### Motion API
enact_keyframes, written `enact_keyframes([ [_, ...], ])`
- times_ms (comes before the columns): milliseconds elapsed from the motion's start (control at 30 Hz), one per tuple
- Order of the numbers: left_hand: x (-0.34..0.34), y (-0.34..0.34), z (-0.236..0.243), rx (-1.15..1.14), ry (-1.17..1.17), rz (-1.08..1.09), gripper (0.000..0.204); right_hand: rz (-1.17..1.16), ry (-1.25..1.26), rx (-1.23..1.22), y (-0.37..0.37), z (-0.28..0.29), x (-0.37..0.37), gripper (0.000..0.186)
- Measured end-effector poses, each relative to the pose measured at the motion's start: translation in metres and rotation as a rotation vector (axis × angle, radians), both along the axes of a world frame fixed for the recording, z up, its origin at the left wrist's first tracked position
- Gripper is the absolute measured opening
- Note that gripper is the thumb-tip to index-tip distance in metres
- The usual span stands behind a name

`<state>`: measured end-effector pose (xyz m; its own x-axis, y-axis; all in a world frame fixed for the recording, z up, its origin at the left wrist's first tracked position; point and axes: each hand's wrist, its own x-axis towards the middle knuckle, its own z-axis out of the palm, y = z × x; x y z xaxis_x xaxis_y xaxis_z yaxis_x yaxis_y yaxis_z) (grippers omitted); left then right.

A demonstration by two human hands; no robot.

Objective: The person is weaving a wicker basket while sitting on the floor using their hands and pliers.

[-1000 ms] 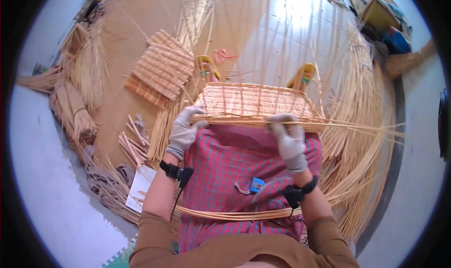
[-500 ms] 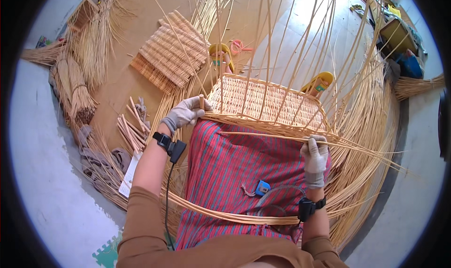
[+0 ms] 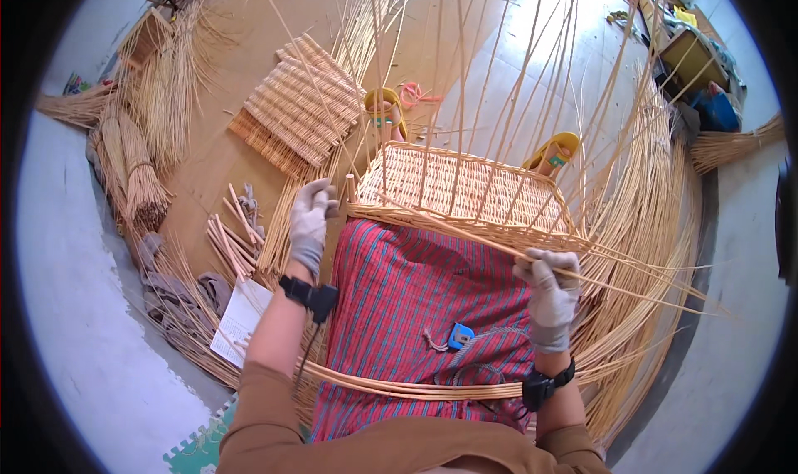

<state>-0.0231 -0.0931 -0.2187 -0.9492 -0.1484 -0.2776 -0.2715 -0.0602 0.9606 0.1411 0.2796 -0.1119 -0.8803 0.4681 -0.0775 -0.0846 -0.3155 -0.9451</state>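
Note:
A woven wicker basket base (image 3: 465, 187) with tall upright stakes rests across the far end of the striped red cloth (image 3: 416, 308) on my lap. My gloved right hand (image 3: 550, 295) grips a long thin willow rod (image 3: 465, 235). The rod slants along the basket's near edge, its left tip over the weave and its other end trailing off right. Off the basket's near left corner, my gloved left hand (image 3: 312, 221) is raised with fingers loosely bent and nothing visible in them. Beside it, a short thick peg (image 3: 350, 187) stands at that corner.
On the cloth lie a blue tape measure (image 3: 460, 335) and a grey cord. Several long rods (image 3: 416, 388) cross my lap. Woven panels (image 3: 303, 104) lie on the floor at far left, willow bundles (image 3: 644, 183) at right. Short sticks (image 3: 233, 245) and a paper sheet (image 3: 241, 320) sit at left.
My left hand has let go of the basket's corner by the peg and moved left. The rod in my right hand has tilted, its left tip rising over the basket's edge.

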Motion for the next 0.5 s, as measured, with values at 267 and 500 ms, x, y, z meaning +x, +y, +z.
enact_keyframes([
  [267, 0.056, 0.053, 0.026, -0.477, 0.542, 0.086, 0.049, 0.705, 0.695, 0.704, -0.134, 0.016, -0.033, 0.02],
  [500, 0.029, 0.029, -0.003, 0.191, 0.247, -0.086, 0.069, 0.765, 0.766, 0.885, -0.203, -0.001, -0.034, 0.024],
])
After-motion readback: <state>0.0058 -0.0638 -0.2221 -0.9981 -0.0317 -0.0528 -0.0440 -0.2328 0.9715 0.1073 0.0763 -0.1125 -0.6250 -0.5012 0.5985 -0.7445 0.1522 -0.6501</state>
